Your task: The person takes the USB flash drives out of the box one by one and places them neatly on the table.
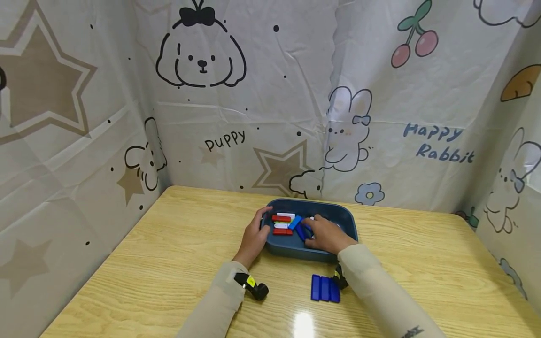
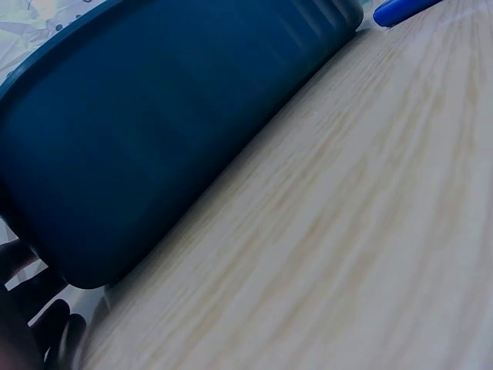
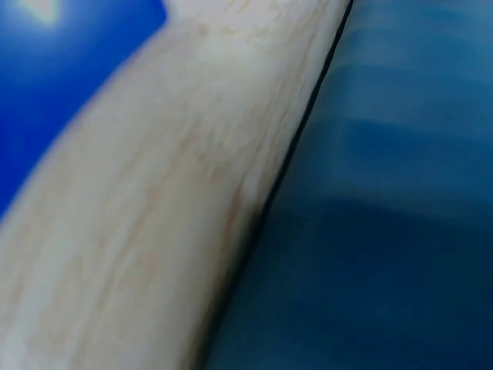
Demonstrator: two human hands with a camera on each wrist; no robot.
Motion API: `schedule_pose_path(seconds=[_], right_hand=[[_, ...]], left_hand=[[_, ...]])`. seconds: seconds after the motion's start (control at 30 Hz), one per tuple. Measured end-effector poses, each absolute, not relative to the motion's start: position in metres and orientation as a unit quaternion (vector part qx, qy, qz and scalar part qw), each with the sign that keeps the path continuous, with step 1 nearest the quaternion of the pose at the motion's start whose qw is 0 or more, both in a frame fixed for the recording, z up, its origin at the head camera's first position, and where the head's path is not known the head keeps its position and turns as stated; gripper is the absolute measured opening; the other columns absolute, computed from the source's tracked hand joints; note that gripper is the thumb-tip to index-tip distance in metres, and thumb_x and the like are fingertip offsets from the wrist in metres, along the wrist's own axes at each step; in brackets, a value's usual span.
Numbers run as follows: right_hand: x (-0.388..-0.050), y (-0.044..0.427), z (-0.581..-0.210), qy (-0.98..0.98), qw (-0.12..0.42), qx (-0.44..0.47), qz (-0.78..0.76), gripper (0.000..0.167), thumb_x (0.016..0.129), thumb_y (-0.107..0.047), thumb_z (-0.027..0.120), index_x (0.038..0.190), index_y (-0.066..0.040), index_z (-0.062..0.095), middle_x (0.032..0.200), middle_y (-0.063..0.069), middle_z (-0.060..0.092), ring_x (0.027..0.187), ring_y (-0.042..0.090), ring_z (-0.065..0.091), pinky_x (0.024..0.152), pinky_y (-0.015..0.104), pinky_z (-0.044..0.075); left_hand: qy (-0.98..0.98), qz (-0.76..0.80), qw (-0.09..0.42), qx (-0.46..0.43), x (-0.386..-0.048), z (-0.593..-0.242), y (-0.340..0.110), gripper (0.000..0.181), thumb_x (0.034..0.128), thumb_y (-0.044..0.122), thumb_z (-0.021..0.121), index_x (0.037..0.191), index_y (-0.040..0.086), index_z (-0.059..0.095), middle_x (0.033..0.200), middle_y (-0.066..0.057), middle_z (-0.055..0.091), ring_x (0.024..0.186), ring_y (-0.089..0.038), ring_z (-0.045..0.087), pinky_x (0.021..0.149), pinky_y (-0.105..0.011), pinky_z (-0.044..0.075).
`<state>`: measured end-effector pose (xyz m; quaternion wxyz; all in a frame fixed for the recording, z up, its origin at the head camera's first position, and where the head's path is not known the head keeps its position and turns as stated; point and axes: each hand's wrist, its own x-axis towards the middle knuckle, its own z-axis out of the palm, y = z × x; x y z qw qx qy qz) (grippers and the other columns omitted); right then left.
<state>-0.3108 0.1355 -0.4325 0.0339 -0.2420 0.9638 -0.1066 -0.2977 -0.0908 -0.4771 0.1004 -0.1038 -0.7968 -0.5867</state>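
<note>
A dark blue rectangular bin (image 1: 291,252) stands on the table. My left hand (image 1: 252,237) holds its left end, thumb at the rim; in the left wrist view, fingers (image 2: 37,293) show beside the bin's end wall. Inside lie small oblong plastic pieces: red pieces (image 1: 282,232), white pieces (image 1: 281,226), a lighter blue piece (image 1: 295,222) and dark blue pieces (image 1: 299,232). My right hand (image 1: 327,234) reaches into the bin, finger and thumb apart around the dark blue pieces; whether it pinches one is hidden.
Several flat dark blue pieces (image 1: 324,288) lie side by side on the wooden table (image 1: 190,234), in front of the bin near my right wrist. A printed curtain (image 1: 236,112) hangs behind the table and along both sides. Each wrist carries a black camera (image 1: 258,289).
</note>
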Motion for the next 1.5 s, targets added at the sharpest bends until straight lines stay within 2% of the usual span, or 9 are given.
schedule_pose_path(seconds=[0.1, 0.2, 0.47, 0.67, 0.87, 1.0, 1.3, 1.5], right_hand=[[-0.311, 0.135, -0.433, 0.962, 0.041, -0.254, -0.093, 0.059, 0.086, -0.032, 0.071, 0.14, -0.018, 0.052, 0.113, 0.013, 0.057, 0.092, 0.022, 0.056, 0.081, 0.043, 0.05], [-0.31, 0.135, -0.432, 0.959, 0.044, -0.265, -0.089, 0.057, 0.086, -0.031, 0.071, 0.139, -0.017, 0.054, 0.107, 0.013, 0.056, 0.085, 0.02, 0.054, 0.076, 0.041, 0.05], [-0.309, 0.134, -0.431, 0.964, 0.05, -0.237, -0.106, 0.05, 0.083, -0.036, 0.073, 0.127, -0.016, 0.06, 0.111, 0.009, 0.058, 0.094, 0.021, 0.056, 0.086, 0.045, 0.05], [-0.311, 0.131, -0.43, 0.968, 0.043, -0.222, -0.113, 0.048, 0.078, -0.038, 0.078, 0.113, -0.008, 0.063, 0.102, 0.006, 0.059, 0.087, 0.018, 0.056, 0.084, 0.039, 0.05], [-0.312, 0.133, -0.429, 0.968, 0.018, -0.225, -0.112, 0.052, 0.074, -0.042, 0.08, 0.107, -0.005, 0.065, 0.096, 0.004, 0.058, 0.081, 0.016, 0.054, 0.08, 0.037, 0.05], [-0.31, 0.136, -0.427, 0.967, -0.004, -0.228, -0.113, 0.055, 0.073, -0.044, 0.079, 0.108, -0.005, 0.065, 0.096, 0.003, 0.059, 0.079, 0.014, 0.055, 0.078, 0.036, 0.051], [-0.293, 0.147, -0.41, 0.966, -0.022, -0.208, -0.148, 0.049, 0.074, -0.043, 0.076, 0.107, -0.008, 0.065, 0.104, 0.005, 0.06, 0.084, 0.017, 0.054, 0.081, 0.037, 0.051], [-0.275, 0.162, -0.401, 0.957, -0.077, -0.221, -0.169, 0.046, 0.072, -0.039, 0.076, 0.104, -0.007, 0.065, 0.099, 0.005, 0.06, 0.083, 0.018, 0.054, 0.077, 0.038, 0.051]], left_hand=[[-0.799, -0.583, 0.106, -0.105, -0.297, -0.477, -0.091, 0.053, 0.0882, 0.004, 0.044, 0.138, 0.02, 0.047, 0.146, -0.007, 0.044, 0.131, -0.025, 0.042, 0.109, -0.05, 0.03], [-0.799, -0.581, 0.109, -0.105, -0.297, -0.476, -0.09, 0.054, 0.0874, 0.004, 0.045, 0.138, 0.021, 0.047, 0.146, -0.007, 0.045, 0.131, -0.025, 0.042, 0.109, -0.05, 0.03], [-0.802, -0.578, 0.11, -0.102, -0.298, -0.477, -0.09, 0.054, 0.0878, 0.004, 0.045, 0.138, 0.022, 0.047, 0.146, -0.006, 0.044, 0.133, -0.024, 0.041, 0.109, -0.05, 0.029], [-0.802, -0.577, 0.11, -0.103, -0.298, -0.478, -0.091, 0.054, 0.0866, 0.005, 0.045, 0.139, 0.021, 0.047, 0.147, -0.006, 0.043, 0.135, -0.024, 0.038, 0.11, -0.05, 0.027], [-0.801, -0.58, 0.11, -0.101, -0.298, -0.478, -0.091, 0.054, 0.0873, 0.006, 0.045, 0.139, 0.021, 0.047, 0.147, -0.007, 0.043, 0.134, -0.025, 0.039, 0.11, -0.051, 0.028], [-0.798, -0.583, 0.111, -0.102, -0.298, -0.478, -0.091, 0.054, 0.0875, 0.004, 0.046, 0.138, 0.022, 0.047, 0.146, -0.006, 0.045, 0.132, -0.025, 0.041, 0.109, -0.051, 0.029], [-0.802, -0.576, 0.115, -0.104, -0.299, -0.479, -0.091, 0.054, 0.0867, 0.008, 0.045, 0.138, 0.022, 0.047, 0.145, -0.007, 0.045, 0.131, -0.025, 0.042, 0.108, -0.051, 0.031], [-0.803, -0.577, 0.113, -0.103, -0.298, -0.48, -0.091, 0.054, 0.0873, 0.006, 0.046, 0.139, 0.024, 0.047, 0.146, -0.007, 0.045, 0.132, -0.025, 0.042, 0.109, -0.05, 0.03]])
